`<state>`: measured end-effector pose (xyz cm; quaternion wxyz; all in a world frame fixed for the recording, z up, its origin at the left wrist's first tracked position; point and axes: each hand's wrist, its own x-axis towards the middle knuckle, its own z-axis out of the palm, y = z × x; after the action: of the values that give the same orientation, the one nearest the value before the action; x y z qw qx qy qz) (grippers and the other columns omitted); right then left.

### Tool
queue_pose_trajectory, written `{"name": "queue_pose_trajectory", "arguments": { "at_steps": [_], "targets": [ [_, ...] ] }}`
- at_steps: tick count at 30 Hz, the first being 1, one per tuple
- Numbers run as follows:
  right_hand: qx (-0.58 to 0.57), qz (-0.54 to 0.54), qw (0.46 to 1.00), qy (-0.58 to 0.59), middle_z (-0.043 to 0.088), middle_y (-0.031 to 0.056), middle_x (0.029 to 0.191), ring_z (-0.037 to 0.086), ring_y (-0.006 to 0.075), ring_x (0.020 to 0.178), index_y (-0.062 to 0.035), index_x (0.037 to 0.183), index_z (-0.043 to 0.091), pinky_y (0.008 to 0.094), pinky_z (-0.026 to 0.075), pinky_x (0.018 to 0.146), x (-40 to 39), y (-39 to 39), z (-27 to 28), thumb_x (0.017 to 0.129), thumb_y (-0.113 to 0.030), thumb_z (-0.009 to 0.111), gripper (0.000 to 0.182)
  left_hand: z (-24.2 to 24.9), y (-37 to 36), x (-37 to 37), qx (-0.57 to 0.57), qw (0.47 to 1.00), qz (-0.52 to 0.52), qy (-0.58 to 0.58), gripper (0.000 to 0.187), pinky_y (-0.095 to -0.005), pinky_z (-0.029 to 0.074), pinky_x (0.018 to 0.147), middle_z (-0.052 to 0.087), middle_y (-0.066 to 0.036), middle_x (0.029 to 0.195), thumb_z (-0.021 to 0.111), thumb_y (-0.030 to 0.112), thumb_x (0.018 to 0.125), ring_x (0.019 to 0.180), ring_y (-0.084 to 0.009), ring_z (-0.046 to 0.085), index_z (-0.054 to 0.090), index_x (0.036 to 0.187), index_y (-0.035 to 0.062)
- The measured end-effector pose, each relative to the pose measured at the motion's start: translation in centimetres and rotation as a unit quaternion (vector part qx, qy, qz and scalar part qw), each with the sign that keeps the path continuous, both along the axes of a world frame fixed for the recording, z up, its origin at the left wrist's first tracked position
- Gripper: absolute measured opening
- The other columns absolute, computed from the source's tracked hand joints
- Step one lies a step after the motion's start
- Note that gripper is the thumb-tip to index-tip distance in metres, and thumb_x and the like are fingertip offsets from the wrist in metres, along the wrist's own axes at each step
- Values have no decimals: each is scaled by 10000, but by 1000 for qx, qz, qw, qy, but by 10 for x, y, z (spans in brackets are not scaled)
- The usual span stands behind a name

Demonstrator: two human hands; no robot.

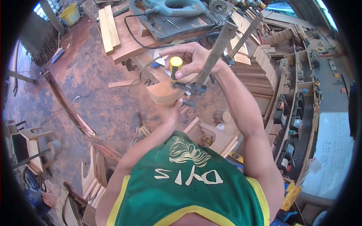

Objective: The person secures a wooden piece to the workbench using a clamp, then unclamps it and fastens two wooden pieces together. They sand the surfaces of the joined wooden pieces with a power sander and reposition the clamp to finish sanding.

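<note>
**Two hands on one bar clamp and a curved wooden piece**

The right hand (192, 60) is closed around the yellow handle (175, 64) of a bar clamp (196, 89), thumb and fingers wrapped on the knob at its top. The left hand (172, 112) sits just below, fingers curled up against the underside of a curved wooden piece (164, 94); whether it grips the wood or only steadies it is hard to tell from this angle. The single wooden piece lies between the two hands, touching the left hand and pinched in the clamp's black jaw. One steel bar (217, 51) of the clamp rises at a tilt past the right wrist, and a second, similar bar (245, 35) leans just beside it, further right.

Beyond the hands stands a workbench (128, 45) carrying one teal power saw (177, 9) with a black cord trailing off it, and two pale wooden strips (108, 28) lying side by side at the bench's left end. To the right is a stack of wooden slats (256, 71), too many to count. One yellow bucket (70, 14) stands far off at the upper left on the reddish floor (90, 83). Nearer the body, several curved wooden offcuts (94, 177) lean together at lower left
</note>
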<state>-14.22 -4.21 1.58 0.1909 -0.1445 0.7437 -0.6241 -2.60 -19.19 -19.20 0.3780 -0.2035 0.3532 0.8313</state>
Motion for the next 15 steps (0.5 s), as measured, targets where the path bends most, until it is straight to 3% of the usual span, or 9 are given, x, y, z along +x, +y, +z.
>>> {"name": "queue_pose_trajectory", "arguments": {
  "at_steps": [3, 4, 7, 9, 12, 15],
  "targets": [
    [-198, -74, 977, -28, 642, 187, 1417, 651, 255, 1250, 4, 1492, 543, 439, 559, 1027, 10, 18, -11, 981, -262, 769, 618, 2, 1, 0, 2, 1000, -5, 0, 378, -437, 647, 961, 663, -167, 1292, 663, 83, 1041, 1144, -320, 710, 541, 1382, -28],
    [-247, -151, 957, -23, 607, 194, 1469, 637, 294, 1284, -13, 1518, 514, 487, 538, 1055, 18, 23, -18, 1035, -383, 672, 629, 3, 1, 0, 0, 1000, -4, 0, 370, -435, 645, 965, 664, -167, 1291, 660, 82, 1044, 1142, -319, 712, 546, 1379, -26],
    [-227, -317, 915, 97, 613, 178, 1461, 649, 277, 1257, -15, 1493, 545, 449, 532, 1057, 87, 11, -49, 963, -353, 777, 670, 3, 1, -1, 13, 1000, 9, -1, 356, -432, 637, 984, 663, -167, 1297, 645, 82, 1052, 1145, -324, 711, 550, 1376, -30],
    [76, -336, 926, 154, 622, 162, 1432, 651, 259, 1217, -17, 1406, 612, 416, 520, 1032, 122, 0, -96, 906, -327, 844, 632, 7, 5, -4, 2, 1000, 4, 23, 381, -442, 616, 1017, 644, -181, 1297, 632, 125, 1067, 1158, -343, 703, 521, 1384, -54],
    [93, -418, 901, 69, 633, 140, 1336, 633, 262, 1174, -30, 1319, 657, 396, 496, 1022, 134, -25, -95, 882, -277, 866, 544, 9, -4, 1, -6, 999, -39, 22, 409, -443, 591, 1053, 631, -194, 1303, 621, 151, 1075, 1173, -348, 692, 500, 1401, -62],
    [195, -376, 891, 160, 622, 139, 1230, 593, 281, 1186, -43, 1286, 661, 414, 474, 1038, 124, -17, -82, 885, -302, 858, 516, 30, -30, 7, -30, 994, -96, 31, 437, -455, 569, 1070, 625, -210, 1320, 629, 142, 1061, 1201, -347, 675, 490, 1426, -56]
  ]
}}
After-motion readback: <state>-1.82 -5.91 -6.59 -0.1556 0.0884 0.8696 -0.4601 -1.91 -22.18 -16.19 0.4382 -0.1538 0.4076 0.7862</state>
